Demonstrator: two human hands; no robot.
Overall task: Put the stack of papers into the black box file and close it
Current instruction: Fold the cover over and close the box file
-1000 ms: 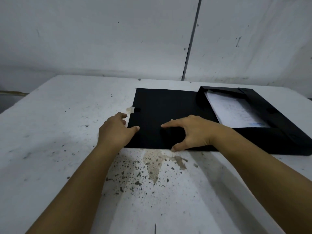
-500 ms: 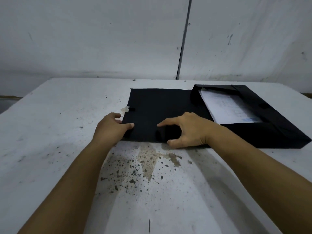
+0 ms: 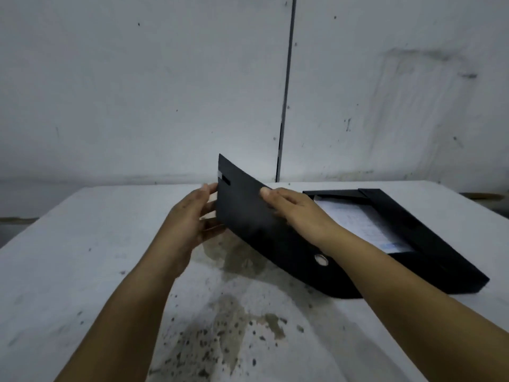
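Black lid [image 3: 248,213] pinched by our left hand [image 3: 190,216] and right hand [image 3: 292,208]; we'd fold it squarely over the papers [image 3: 360,224], probably lying flat.

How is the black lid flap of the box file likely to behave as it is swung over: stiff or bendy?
The lid flap is probably bendy: it curves visibly between the left hand and right hand. It seems light, held at its edges only. The paper stack lies flat inside, so it likely won't shift.

surface: white table [image 3: 82,271], stained and speckled | on it: open black box file [image 3: 429,244], right side, papers [image 3: 358,221] inside
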